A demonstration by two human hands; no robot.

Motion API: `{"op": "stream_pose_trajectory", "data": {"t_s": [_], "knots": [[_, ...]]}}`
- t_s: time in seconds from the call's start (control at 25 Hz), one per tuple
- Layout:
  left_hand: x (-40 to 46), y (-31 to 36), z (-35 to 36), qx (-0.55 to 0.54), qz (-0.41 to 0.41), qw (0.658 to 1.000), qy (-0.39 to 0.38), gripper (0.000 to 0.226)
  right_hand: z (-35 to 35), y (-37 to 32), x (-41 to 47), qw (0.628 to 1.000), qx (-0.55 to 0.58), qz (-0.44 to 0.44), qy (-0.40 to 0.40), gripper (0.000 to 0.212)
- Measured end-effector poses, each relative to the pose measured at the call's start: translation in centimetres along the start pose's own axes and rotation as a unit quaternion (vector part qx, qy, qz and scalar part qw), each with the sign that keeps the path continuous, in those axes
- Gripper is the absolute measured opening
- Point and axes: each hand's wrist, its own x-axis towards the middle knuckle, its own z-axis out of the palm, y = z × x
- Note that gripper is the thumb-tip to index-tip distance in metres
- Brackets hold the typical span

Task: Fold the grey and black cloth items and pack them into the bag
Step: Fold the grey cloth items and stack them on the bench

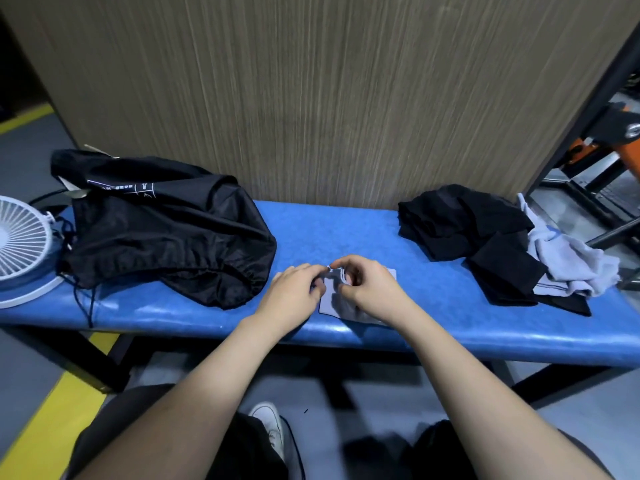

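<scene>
Head view, centre of the frame: both hands meet over a small grey cloth [334, 301] lying flat on the blue padded bench [433, 306]. The left hand [294, 292] has its fingers curled onto the cloth's left edge, and the right hand [367, 285] has thumb and fingers bent in a pinch at the upper edge, where a ribbed hem shows. Both appear to hold the fabric, though the fingertips blur a little.

The cloth looks thin, limp and very light, so it should crease easily yet slide on the slick bench cover; a judgement only. Corners and the hemmed edge seem the best places to take hold, with one hand pinning while the other folds.

Left of the frame, the black drawstring bag [166, 230] lies slumped, its gathered mouth facing the hands. It looks floppy and would likely need one hand to hold the mouth apart.

Right of the frame, a heap of black garments [464, 226] touches a crumpled grey garment [568, 261], both unfolded. At the far left edge stands a white fan [20, 237].
</scene>
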Motion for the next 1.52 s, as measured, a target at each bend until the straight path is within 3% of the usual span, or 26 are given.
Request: {"op": "stream_pose_trajectory", "data": {"t_s": [0.36, 0.48, 0.64, 0.8, 0.92, 1.2, 1.36, 1.52], "knots": [[-0.4, 0.3, -0.9, -0.035, -0.032, 0.999, -0.005, 0.038, 1.0, -0.4, 0.4, 0.996, 0.079, 0.022, -0.022, 0.024], [-0.6, 0.7, -0.9, -0.016, -0.026, 1.0, -0.003, 0.038, -1.0, 0.3, -0.3, 0.995, 0.093, 0.014, 0.015, 0.015], [-0.3, 1.1, -0.1, 0.018, 0.015, 1.0, 0.02, 0.042, -4.5, 3.0, -1.4, 0.995, -0.065, -0.049, 0.05, 0.021], [0.0, 1.4, 0.3, 0.077, 0.078, 0.994, 0.004, 0.045, -5.5, 6.0, -2.3, 0.981, -0.189, -0.025, -0.04, 0.038], [0.2, 1.2, 0.7, 0.113, 0.061, 0.99, -0.049, 0.049, -5.2, 6.9, -2.8, 0.964, -0.252, 0.012, -0.079, 0.046], [0.0, 0.5, 0.6, 0.152, 0.049, 0.978, -0.133, 0.067, -5.7, 7.2, -2.7, 0.967, -0.227, 0.023, -0.113, 0.062], [-0.4, 0.4, 0.5, 0.15, 0.039, 0.981, -0.118, 0.085, -4.9, 6.5, -2.0, 0.977, -0.17, 0.032, -0.124, 0.067], [-0.7, -0.7, -0.4, 0.151, 0.018, 0.985, -0.088, 0.082, -3.7, 5.0, -0.9, 0.979, -0.149, 0.018, -0.134, 0.065]]}}
